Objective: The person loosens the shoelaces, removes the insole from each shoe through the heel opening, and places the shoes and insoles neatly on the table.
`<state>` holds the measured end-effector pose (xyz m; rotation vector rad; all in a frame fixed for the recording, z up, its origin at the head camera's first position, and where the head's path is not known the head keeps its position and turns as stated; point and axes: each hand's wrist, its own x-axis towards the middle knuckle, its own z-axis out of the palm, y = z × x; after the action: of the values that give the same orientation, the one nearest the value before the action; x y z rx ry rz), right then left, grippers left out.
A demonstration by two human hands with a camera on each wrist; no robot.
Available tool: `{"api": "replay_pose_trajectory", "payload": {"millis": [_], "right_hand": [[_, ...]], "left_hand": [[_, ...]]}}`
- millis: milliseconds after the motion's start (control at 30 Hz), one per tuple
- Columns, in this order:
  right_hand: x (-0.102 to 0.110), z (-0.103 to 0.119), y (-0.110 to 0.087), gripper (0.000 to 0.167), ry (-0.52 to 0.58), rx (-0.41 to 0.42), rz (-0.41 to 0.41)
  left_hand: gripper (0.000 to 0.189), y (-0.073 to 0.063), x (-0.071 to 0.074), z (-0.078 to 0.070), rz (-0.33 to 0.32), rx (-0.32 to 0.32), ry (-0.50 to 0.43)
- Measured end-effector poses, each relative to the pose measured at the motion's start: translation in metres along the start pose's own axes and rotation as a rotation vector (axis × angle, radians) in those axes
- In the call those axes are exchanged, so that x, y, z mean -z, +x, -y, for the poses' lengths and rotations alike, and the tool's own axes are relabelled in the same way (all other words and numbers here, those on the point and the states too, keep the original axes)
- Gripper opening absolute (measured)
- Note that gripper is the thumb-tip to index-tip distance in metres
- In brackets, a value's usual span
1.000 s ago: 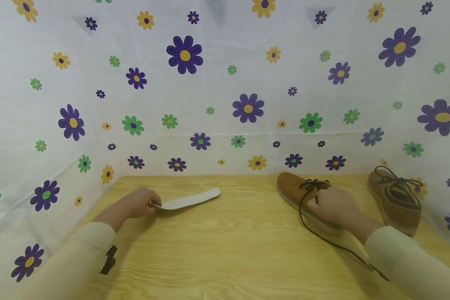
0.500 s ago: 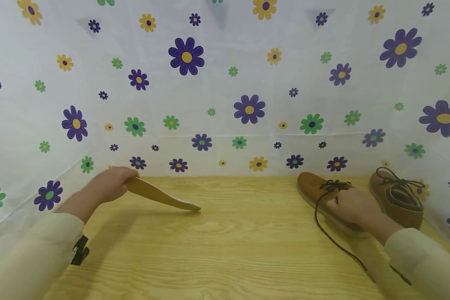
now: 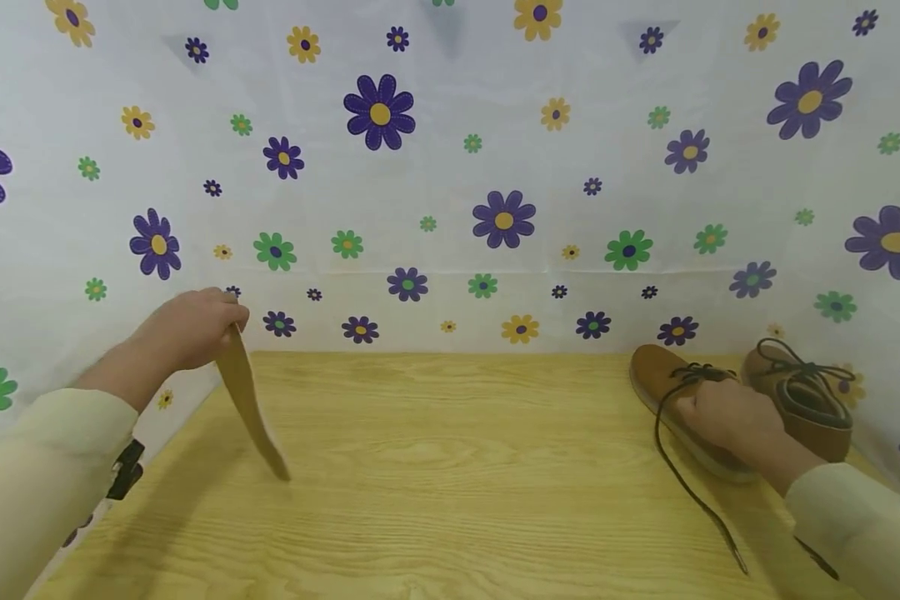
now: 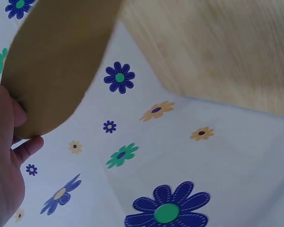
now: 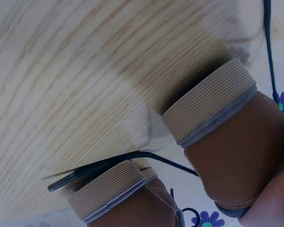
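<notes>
My left hand [image 3: 195, 329] pinches one end of a tan insole [image 3: 249, 408] at the left side of the table; its other end hangs toward the wood. Seen from the left wrist, thumb and finger hold the rounded end of the insole [image 4: 61, 71]. On the right, my right hand [image 3: 738, 421] grips a brown lace-up shoe [image 3: 652, 371] at its opening, fingers partly hidden inside. From the right wrist I see its heel [image 5: 241, 151]; whether the sole touches the table is unclear. A loose dark lace [image 3: 690, 492] trails from this shoe.
A second brown shoe [image 3: 828, 429], its lace tied in a bow, stands just right of the gripped one. The wood-grain table [image 3: 450, 467] meets a flowered white cloth [image 3: 450, 192] at the back and sides.
My left hand has lifted the insole and moved left and up, turning it from white side to tan side and tipping it downward. My right hand has shifted the shoe right, toward the second shoe.
</notes>
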<state>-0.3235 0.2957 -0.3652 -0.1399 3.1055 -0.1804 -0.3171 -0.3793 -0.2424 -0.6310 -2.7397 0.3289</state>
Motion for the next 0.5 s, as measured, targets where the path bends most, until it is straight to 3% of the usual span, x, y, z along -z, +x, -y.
{"api": "replay_pose_trajectory", "payload": {"millis": [167, 267, 367, 500], "right_hand": [[0.004, -0.003, 0.002, 0.048, -0.019, -0.028, 0.021], [0.004, -0.003, 0.0, 0.045, -0.042, -0.003, 0.0], [-0.001, -0.003, -0.004, 0.037, -0.115, 0.077, -0.065], [-0.01, -0.005, -0.007, 0.033, -0.23, 0.18, -0.192]], "left_hand": [[0.021, 0.01, 0.009, -0.001, 0.046, -0.041, 0.086], [0.019, 0.015, 0.005, -0.003, 0.09, -0.061, 0.129], [0.014, 0.018, -0.011, -0.012, 0.119, -0.063, 0.153], [0.007, 0.013, -0.052, -0.027, 0.073, -0.061, 0.167]]}}
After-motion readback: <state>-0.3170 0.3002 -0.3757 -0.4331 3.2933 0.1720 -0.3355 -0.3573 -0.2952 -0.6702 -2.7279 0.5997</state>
